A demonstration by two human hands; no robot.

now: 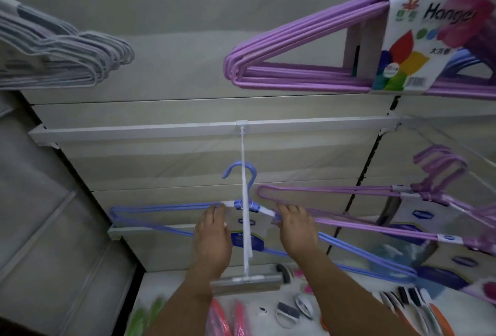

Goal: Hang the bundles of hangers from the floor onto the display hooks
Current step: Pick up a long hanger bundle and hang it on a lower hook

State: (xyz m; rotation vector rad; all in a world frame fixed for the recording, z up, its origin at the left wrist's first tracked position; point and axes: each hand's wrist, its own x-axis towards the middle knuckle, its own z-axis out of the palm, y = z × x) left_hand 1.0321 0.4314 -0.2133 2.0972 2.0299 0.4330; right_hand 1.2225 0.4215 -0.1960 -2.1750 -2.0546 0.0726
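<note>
Centre frame: my left hand (213,231) and right hand (295,228) pinch the blue hanger bundle (166,208) by its shoulders, apparently seated on the white display hook (245,201). Next: confirm seating, then let go.

Smooth, slightly glossy plastic coats the blue hangers (166,208) and purple hangers (295,40); their label (418,40) is glossy printed card; the rail (134,131) is matt white metal.
</note>
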